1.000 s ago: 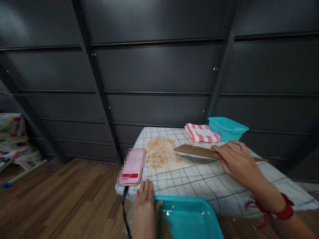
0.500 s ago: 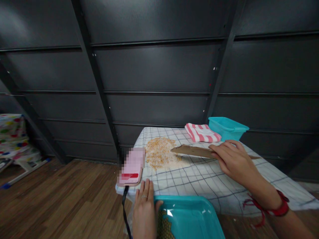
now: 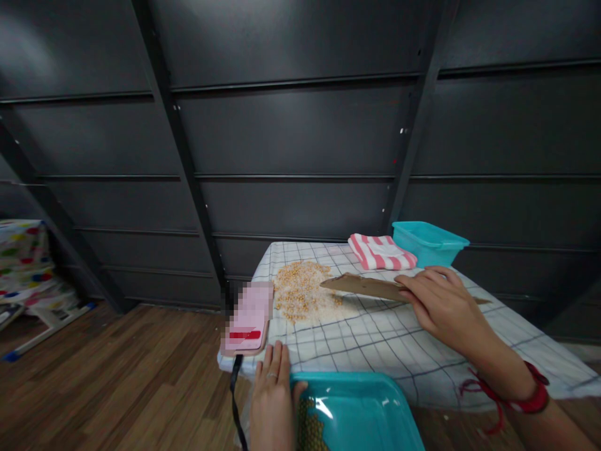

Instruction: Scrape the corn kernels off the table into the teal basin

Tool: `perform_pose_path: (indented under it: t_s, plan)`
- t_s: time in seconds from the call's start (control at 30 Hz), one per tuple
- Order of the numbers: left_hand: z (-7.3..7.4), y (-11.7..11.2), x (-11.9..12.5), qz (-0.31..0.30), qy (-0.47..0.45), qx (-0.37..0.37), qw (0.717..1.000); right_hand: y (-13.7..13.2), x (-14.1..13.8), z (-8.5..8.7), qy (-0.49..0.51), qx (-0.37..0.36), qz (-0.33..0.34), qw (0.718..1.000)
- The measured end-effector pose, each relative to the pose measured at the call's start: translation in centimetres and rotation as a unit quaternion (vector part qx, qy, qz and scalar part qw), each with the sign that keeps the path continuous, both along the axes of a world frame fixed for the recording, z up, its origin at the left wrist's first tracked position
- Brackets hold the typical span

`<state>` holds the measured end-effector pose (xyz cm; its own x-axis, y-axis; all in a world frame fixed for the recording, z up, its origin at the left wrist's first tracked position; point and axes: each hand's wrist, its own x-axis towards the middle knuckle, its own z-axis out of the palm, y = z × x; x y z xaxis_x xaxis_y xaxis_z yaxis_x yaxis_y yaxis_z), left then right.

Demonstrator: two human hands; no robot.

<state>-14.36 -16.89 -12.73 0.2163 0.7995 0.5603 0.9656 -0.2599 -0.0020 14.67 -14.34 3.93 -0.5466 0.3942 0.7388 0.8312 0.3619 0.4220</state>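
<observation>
My right hand (image 3: 444,307) is closed round a flat strip of brown cardboard (image 3: 364,286), held low over the checked cloth. The strip's ragged tip points left, at the edge of a spread of yellow beans and pale grains (image 3: 305,291). At the front edge of the table, my left hand (image 3: 273,398) grips the left rim of a teal plastic tray (image 3: 357,379), thumb over the inner side and fingers stretched along the outside. Green beans (image 3: 312,429) lie inside the tray at its left; its near part is cut off by the frame.
A pink phone (image 3: 246,319), partly pixelated, with a black strap (image 3: 235,401), lies left of the grains. Behind the cardboard are a folded pink-and-white striped towel (image 3: 382,252) and a second teal container (image 3: 427,244). A dark panelled wall (image 3: 291,131) rises behind the table.
</observation>
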Motion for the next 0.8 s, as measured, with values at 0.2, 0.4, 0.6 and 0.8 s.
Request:
perform_pose_path:
  t_s: [0.2, 0.4, 0.6, 0.8]
  plan:
    - [0.1, 0.1, 0.0, 0.004, -0.015, -0.021, 1.0, -0.2, 0.0, 0.0, 0.017, 0.002, 0.007, 1.0]
    - [-0.1, 0.1, -0.2, 0.001, 0.004, -0.004, 1.0, -0.2, -0.1, 0.2, 0.0, 0.011, 0.003, 1.0]
    - [0.0, 0.2, -0.2, -0.001, 0.015, -0.005, 1.0, 0.3, 0.1, 0.3, -0.037, 0.027, -0.022, 0.999]
    - [0.4, 0.1, 0.0, -0.001, 0.03, 0.005, 1.0, 1.8, -0.2, -0.3, -0.058, 0.019, -0.051, 0.997]
